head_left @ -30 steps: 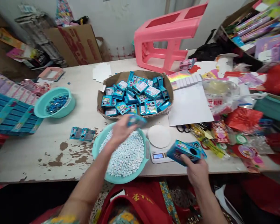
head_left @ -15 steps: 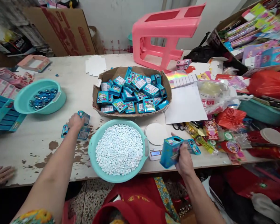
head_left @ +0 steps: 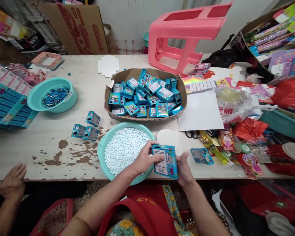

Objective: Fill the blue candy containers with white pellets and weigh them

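Observation:
Just above the table's front edge, a blue candy box (head_left: 164,162) with printed lettering is held between my two hands. My left hand (head_left: 146,160) grips its left side, thumb across the printed face. Against its right edge is my right hand (head_left: 185,170), thumb raised and the other fingers partly hidden behind the box. Below my left hand stands a turquoise basin (head_left: 102,159) of small pale-blue candies (head_left: 125,147). A white scale (head_left: 166,137) is partly covered by the box and hands. Three small blue boxes (head_left: 90,133) stand together at left; another blue box (head_left: 202,156) lies at right.
A cardboard tray (head_left: 145,119) full of blue boxes sits behind the basin. At left is a second turquoise basin (head_left: 73,100) with shiny blue pieces. A pink stool (head_left: 186,28) lies at the back. Scissors (head_left: 191,134) and wrappers lie right. Another person's hand (head_left: 13,180) is at left.
My left hand has let go of a small box among those at left and come right onto the candy box. The small blue box by my right hand now lies on the table.

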Motion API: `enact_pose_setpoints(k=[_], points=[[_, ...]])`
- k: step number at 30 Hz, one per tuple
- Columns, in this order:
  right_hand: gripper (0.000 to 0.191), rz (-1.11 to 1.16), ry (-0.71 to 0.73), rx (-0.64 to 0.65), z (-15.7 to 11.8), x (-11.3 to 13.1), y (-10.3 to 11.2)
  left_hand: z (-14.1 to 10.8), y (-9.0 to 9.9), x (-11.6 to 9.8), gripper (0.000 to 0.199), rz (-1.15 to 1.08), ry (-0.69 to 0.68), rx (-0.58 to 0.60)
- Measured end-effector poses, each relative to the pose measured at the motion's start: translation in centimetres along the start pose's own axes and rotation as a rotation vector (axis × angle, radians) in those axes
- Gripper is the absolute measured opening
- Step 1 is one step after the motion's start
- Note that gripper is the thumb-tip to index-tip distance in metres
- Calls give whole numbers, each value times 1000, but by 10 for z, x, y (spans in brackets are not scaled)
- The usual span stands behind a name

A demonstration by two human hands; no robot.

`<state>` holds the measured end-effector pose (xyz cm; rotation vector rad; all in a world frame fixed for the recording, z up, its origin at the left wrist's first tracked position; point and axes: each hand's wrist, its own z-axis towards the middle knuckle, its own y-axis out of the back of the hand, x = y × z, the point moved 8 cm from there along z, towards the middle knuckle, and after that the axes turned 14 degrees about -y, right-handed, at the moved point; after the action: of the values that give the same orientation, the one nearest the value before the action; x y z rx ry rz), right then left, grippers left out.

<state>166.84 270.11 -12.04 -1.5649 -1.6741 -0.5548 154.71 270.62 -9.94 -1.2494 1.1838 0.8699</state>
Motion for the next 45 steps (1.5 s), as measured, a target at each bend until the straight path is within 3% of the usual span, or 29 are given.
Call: enact_pose_setpoints(k=[3,7,9,11,14,20,24,28,31,34,39,45], points=[[57,-14,-142,39,-10,-17,17,-7,4,4,49,296,-88,26],[45,131,-118,-251,-18,-30,74,-29,13,13,46,959,-350,75],[45,209,-64,-372,-21,-32,96,-37,16,31,40,1215,-399,170],[45,234,-28,-407,-22,-32,103,-38,23,49,35,1370,-400,249],[42,205,-33,-348,-16,-29,85,-25,40,59,30,1496,-387,247],[39,-106,122,-217,-4,4,18,14,91,57,25,1571,-264,133],[43,-244,190,-156,2,13,-12,25,123,49,21,1374,-164,-86],[39,-414,287,-175,0,17,-29,8,145,41,25,706,-20,-466],[32,-570,406,-223,-6,21,-44,-12,136,38,37,76,75,-626],[29,-733,492,-234,-8,20,-66,-19,116,11,34,-269,-47,-613],[27,-910,526,-196,-4,13,-97,-23,106,-14,26,-344,-202,-654],[31,-891,570,-217,-7,21,-100,-18,113,-18,25,-268,-267,-721]])
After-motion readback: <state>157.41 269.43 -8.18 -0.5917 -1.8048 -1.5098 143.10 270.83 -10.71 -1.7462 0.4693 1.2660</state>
